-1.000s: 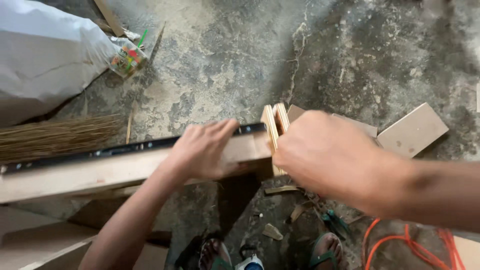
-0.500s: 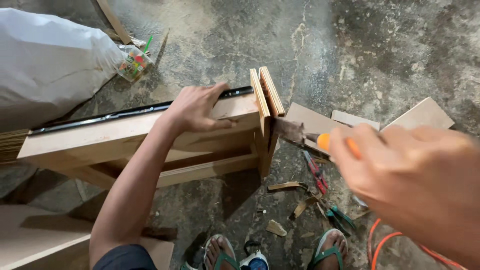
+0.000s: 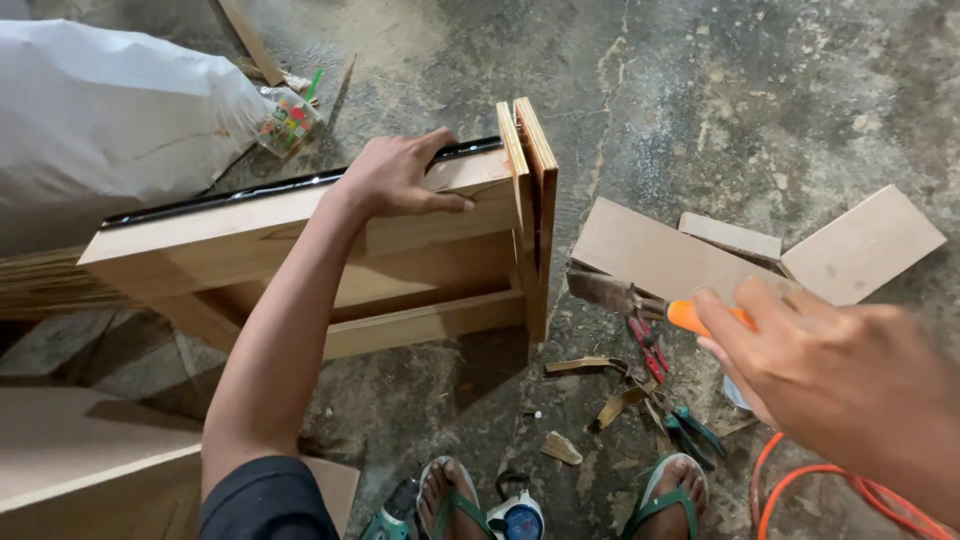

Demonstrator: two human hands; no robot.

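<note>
My left hand [image 3: 400, 175] rests flat on the top edge of a wooden drawer box [image 3: 300, 250] that stands on its side on the concrete floor. A black metal slide rail [image 3: 300, 185] runs along the box's far top edge. The box's front panel [image 3: 530, 200] is two boards standing upright at its right end. My right hand [image 3: 840, 370], at the lower right, grips a hammer [image 3: 640, 300] with an orange handle. The hammer's dark head hangs just right of the front panel, apart from it.
Flat board offcuts [image 3: 860, 245] lie on the floor at right. Pliers with red handles [image 3: 650, 345], green-handled pliers [image 3: 690, 430] and wood scraps lie near my sandalled feet [image 3: 460, 500]. An orange cord [image 3: 860, 490] curls at lower right. A white sack [image 3: 110, 130] sits at upper left.
My right hand has pulled back from the front panel toward the lower right, and the orange-handled hammer now shows in it. The left hand stays on the box's top edge.
</note>
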